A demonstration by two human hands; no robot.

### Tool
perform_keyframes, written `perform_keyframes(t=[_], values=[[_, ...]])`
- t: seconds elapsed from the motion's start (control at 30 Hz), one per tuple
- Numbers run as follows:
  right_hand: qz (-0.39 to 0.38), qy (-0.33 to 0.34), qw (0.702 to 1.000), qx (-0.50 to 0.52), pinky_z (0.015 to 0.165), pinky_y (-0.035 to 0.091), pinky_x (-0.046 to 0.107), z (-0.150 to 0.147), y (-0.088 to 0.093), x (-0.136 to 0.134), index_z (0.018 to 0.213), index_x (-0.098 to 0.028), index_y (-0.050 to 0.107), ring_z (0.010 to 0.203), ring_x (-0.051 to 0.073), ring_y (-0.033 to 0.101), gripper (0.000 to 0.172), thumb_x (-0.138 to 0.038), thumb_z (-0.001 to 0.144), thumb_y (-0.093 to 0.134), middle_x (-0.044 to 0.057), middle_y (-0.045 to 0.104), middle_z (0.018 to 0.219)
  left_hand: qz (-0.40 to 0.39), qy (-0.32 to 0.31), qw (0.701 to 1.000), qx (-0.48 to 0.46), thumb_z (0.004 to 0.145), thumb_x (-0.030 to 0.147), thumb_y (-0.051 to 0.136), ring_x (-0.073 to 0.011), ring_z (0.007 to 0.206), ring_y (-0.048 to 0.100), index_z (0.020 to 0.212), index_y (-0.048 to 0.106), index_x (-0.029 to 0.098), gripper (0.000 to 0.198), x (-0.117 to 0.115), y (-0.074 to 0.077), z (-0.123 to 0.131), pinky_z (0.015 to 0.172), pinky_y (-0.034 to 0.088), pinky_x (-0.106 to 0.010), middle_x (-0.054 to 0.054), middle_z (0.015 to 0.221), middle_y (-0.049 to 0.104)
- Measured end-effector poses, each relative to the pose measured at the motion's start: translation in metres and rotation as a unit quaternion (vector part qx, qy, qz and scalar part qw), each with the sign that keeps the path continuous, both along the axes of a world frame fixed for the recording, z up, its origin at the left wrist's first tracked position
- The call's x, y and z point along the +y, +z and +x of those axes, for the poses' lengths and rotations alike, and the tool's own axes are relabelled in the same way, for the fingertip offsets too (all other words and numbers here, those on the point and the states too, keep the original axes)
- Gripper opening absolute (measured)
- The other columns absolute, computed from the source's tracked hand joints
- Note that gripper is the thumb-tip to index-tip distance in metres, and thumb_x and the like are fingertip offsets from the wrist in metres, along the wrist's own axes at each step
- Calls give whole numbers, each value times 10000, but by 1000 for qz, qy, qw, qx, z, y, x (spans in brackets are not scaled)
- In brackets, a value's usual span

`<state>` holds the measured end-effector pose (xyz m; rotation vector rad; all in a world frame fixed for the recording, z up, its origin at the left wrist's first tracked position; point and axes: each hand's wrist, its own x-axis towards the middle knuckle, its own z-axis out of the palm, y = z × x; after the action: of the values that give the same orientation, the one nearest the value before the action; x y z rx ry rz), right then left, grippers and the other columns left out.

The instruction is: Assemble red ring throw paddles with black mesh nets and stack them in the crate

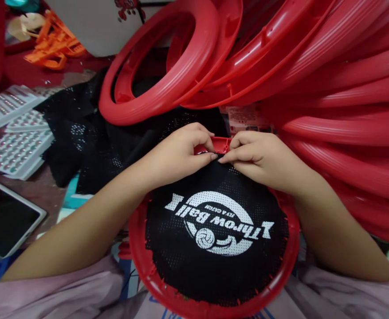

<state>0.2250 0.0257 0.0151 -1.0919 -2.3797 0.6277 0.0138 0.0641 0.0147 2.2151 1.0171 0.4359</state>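
Note:
A red plastic ring (143, 261) lies before me, with a round black mesh fabric (187, 274) across it. White "Throw Ball" lettering is printed on the mesh, upside down in my view. Small red pegs poke through the fabric along much of its edge. At the ring's far side, my left hand (184, 153) pinches the mesh edge between thumb and fingers. My right hand (261, 155) grips the same edge just beside it, fingertips close to the left thumb. Between the hands a short bare stretch of the ring shows.
Stacked red rings (347, 128) fill the right, and more loose rings (161, 88) lean at the back. Black mesh pieces (77, 128) are piled at left. White trays of small parts (17, 150), a tablet-like device (8, 217) and orange plastic parts (54, 42) are farther left.

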Motion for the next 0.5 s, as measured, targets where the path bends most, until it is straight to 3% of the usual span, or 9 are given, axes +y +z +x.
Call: perform_keyframes(t=[0.13, 0.5], values=[[13, -19, 1000, 4, 671, 453, 241, 0, -3, 1, 935, -193, 773, 727, 119, 577, 281, -100, 856, 519, 36, 625, 825, -11, 43, 999, -19, 801, 246, 586, -211, 993, 628, 764, 658, 167, 113, -5, -5, 2, 936, 490, -396, -55, 986, 638], [17, -53, 998, -19, 676, 468, 265, -3, -4, 2, 967, -146, 774, 742, 144, 586, 297, -108, 864, 498, 65, 643, 835, 12, 59, 997, 47, 839, 267, 509, -206, 886, 586, 691, 580, 168, 191, -5, -4, 9, 885, 469, -413, -57, 911, 605]])
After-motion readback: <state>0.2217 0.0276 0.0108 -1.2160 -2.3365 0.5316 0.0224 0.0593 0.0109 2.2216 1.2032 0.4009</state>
